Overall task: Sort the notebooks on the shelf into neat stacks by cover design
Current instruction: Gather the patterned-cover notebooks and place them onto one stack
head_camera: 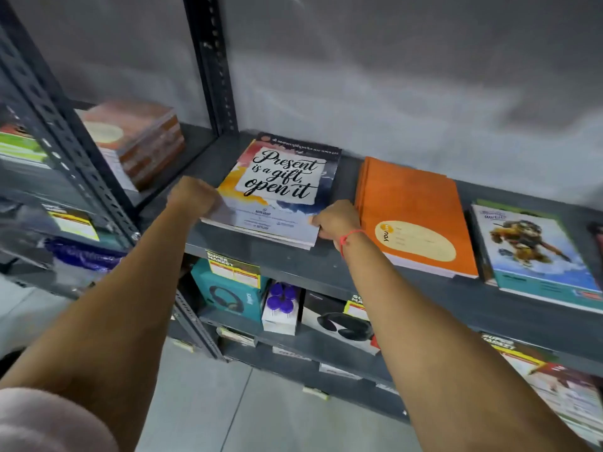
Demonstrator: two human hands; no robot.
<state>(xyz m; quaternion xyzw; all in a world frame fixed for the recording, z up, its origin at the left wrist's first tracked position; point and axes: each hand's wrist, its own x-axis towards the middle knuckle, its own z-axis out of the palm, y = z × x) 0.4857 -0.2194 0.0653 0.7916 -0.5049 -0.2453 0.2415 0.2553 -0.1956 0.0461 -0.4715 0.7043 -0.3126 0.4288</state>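
A stack of notebooks with the "Present is a gift, open it" cover [277,190] lies flat on the grey metal shelf [293,259], near its left end just right of the perforated upright [212,63]. The left hand [192,197] is curled against the stack's left edge, its fingers folded in (blurred, so whether they truly pinch the covers cannot be told). The right hand [336,221] is closed on the stack's near right corner, fingers tucked at the edge of the lower covers; a red thread [350,238] circles that wrist. Just beside the right hand lies a stack of orange notebooks [414,216] with a cream oval label, and further right, apart from it, a stack with a cartoon figure on a blue cover [535,256]. In the bay to the left sits a reddish-brown pile of notebooks [137,141]. On the shelf below stand a teal headphone box [225,295] and a small white box with purple caps [280,308]
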